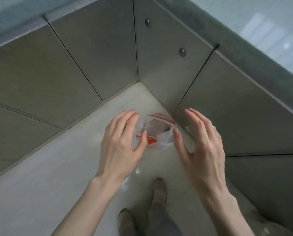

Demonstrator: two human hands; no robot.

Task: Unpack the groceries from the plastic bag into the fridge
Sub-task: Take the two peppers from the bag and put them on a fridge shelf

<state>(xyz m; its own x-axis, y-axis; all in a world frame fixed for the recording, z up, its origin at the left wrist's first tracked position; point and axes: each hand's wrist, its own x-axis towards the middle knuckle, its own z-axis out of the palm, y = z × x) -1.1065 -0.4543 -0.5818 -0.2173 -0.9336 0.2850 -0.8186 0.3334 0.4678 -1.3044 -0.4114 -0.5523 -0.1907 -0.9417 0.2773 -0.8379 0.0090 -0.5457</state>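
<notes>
While on floor, plastic bag (156, 132) lies between left hand (120, 142), right hand (200, 147).

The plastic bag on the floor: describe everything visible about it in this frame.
The plastic bag is thin, translucent white film with red printed bands and a red patch. It sits crumpled on the pale floor in the corner where two grey cabinet fronts meet, its mouth gaping upward; the contents are unclear. The left hand and right hand hover open on either side, and neither visibly grips it.
</notes>
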